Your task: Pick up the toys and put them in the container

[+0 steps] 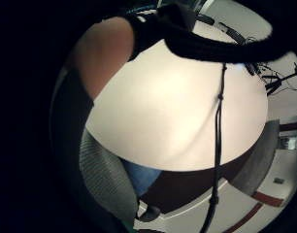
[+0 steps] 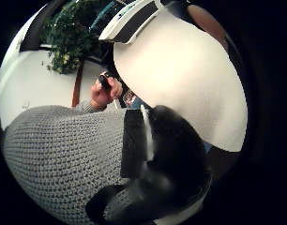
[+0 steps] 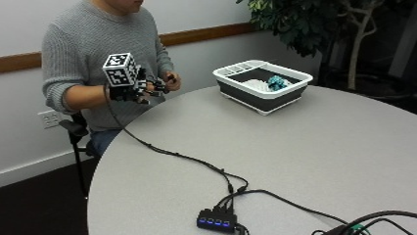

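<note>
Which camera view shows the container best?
The outside view: the container stands whole on the table, with a teal toy inside. The thumb side palm view shows only its rim. The little finger side view shows none of it.

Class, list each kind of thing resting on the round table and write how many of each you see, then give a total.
Container: 1
Teal toy in the container: 1
White item in the container, kind unclear: 1
Black hub with blue lights: 1
Total: 4

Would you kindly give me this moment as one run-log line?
right hand: raised off table, holding nothing visible | container: on table, teal toy inside | bare hand: holds small dark object
</note>
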